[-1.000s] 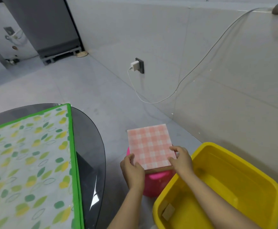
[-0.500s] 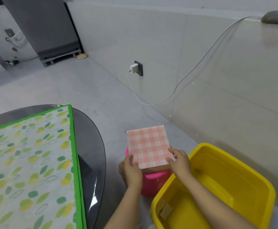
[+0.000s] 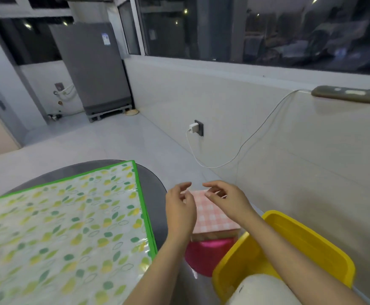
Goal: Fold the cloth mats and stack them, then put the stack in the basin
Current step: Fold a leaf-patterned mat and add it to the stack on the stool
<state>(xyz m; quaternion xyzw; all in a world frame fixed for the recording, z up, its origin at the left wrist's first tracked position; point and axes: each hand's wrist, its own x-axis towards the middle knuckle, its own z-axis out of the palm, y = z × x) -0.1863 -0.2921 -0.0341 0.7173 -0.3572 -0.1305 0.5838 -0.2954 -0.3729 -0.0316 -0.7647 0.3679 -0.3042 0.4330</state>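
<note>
A folded stack of cloth mats, pink-and-white checked on top (image 3: 213,213), lies on a pink stool (image 3: 203,254) beside the table. My left hand (image 3: 180,208) hovers over the stack's left side, fingers loosely curled and holding nothing. Over its far right corner hovers my right hand (image 3: 225,198), fingers relaxed and empty too. A yellow basin (image 3: 311,243) stands on the floor just right of the stool; my right forearm crosses over it.
A dark glass table (image 3: 153,190) at the left carries a leaf-patterned mat with a green border (image 3: 65,227). A white charger and cable (image 3: 194,128) hang on the tiled wall beyond. A grey appliance (image 3: 91,69) stands far back. Something white (image 3: 259,289) sits at the bottom edge.
Both hands have let go of the mat stack's near corners and lifted above it. The head has tipped up, so the window and more of the room show.
</note>
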